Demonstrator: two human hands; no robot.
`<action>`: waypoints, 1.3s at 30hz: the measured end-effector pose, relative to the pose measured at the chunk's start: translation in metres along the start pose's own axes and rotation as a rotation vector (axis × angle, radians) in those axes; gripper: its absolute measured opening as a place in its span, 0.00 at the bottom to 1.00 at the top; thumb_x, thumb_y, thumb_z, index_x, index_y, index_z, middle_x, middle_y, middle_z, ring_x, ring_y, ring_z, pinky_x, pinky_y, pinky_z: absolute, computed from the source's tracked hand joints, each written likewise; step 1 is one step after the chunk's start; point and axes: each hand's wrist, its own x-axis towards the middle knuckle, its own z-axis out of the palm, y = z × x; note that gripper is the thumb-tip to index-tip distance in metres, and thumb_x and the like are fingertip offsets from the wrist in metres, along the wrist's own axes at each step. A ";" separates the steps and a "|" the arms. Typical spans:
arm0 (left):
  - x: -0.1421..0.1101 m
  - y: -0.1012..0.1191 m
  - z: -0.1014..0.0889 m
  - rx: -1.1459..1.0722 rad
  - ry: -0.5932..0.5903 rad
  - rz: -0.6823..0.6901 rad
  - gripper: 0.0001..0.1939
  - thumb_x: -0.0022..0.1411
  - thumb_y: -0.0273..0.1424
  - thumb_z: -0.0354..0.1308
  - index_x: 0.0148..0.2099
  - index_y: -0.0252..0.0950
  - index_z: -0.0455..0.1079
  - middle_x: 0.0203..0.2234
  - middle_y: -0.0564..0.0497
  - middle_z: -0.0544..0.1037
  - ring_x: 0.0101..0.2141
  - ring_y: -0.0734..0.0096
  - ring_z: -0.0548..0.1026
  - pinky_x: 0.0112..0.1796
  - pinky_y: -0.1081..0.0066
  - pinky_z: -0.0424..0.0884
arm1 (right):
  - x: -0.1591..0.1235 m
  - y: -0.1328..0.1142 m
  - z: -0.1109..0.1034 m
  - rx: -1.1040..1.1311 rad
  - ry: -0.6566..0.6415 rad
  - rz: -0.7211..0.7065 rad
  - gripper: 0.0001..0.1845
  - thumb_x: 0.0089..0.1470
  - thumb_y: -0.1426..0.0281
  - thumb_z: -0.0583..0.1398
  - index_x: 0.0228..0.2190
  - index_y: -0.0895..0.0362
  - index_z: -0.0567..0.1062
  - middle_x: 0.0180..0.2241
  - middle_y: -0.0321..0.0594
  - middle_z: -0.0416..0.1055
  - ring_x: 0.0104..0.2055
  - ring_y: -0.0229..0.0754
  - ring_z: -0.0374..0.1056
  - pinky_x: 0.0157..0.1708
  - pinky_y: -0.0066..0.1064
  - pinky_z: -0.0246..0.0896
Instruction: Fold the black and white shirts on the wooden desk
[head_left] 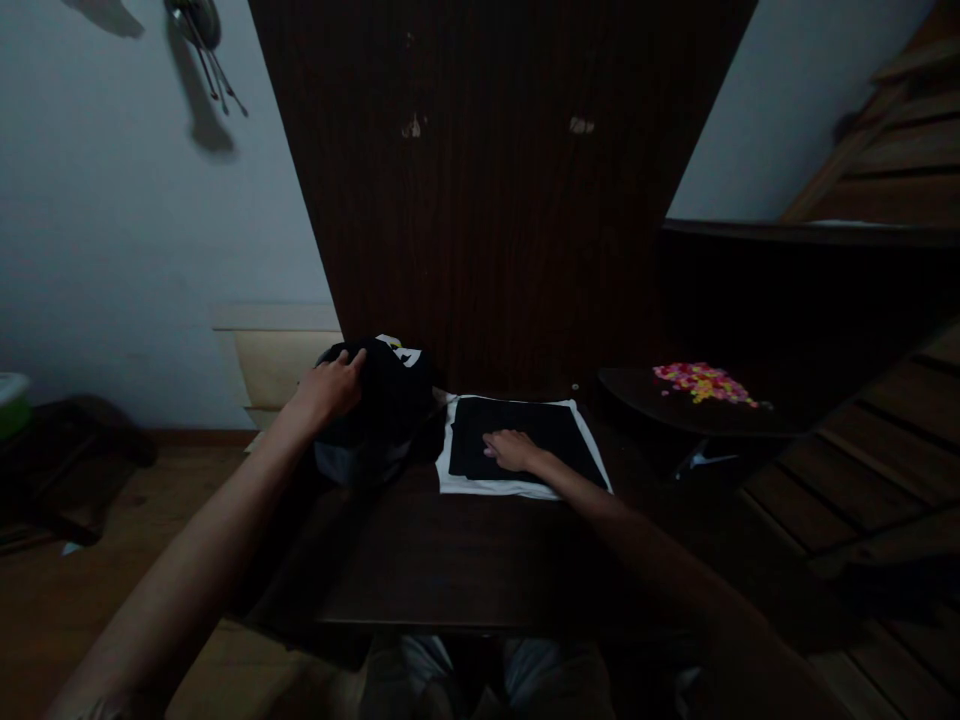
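Note:
My left hand (330, 388) rests on a heap of dark cloth (382, 410) at the left of the table, its visible fingers stretched apart over the top. A white and yellow print (399, 350) shows on the heap's upper side. Right of it lies a folded black cloth (551, 430), flat on top of a white cloth (525, 490) whose edges stick out all round. My right hand (511, 450) lies on the black cloth, fingers slightly bent, with nothing visible in it. Shadow hides the lower folds of the heap.
The dark wooden table (450, 570) meets a tall dark board (495, 230) behind. Small colourful pieces (703, 383) lie on a rounded dark shelf (637, 390) at right. A wooden slatted structure (892, 470) stands at far right. A green and white container (11, 405) shows at far left.

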 end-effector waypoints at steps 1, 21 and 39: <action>-0.008 0.009 -0.009 0.009 0.095 0.016 0.33 0.59 0.29 0.50 0.68 0.35 0.54 0.60 0.35 0.65 0.52 0.45 0.71 0.49 0.51 0.69 | 0.000 0.001 0.003 0.009 0.014 -0.013 0.12 0.62 0.67 0.53 0.45 0.56 0.70 0.47 0.52 0.73 0.48 0.52 0.71 0.38 0.35 0.61; -0.024 0.153 0.036 -0.946 0.289 0.432 0.12 0.63 0.26 0.49 0.43 0.36 0.73 0.36 0.48 0.78 0.40 0.65 0.76 0.45 0.65 0.71 | -0.071 0.052 -0.117 0.993 0.722 -0.302 0.23 0.53 0.48 0.59 0.25 0.54 0.62 0.23 0.31 0.56 0.25 0.35 0.52 0.25 0.27 0.47; 0.030 0.051 -0.102 -1.175 1.014 -0.024 0.08 0.55 0.15 0.54 0.33 0.31 0.69 0.27 0.56 0.73 0.32 0.78 0.69 0.36 0.76 0.66 | -0.074 0.093 -0.161 1.043 1.240 -0.104 0.24 0.59 0.44 0.50 0.31 0.52 0.64 0.24 0.32 0.57 0.28 0.37 0.60 0.25 0.27 0.57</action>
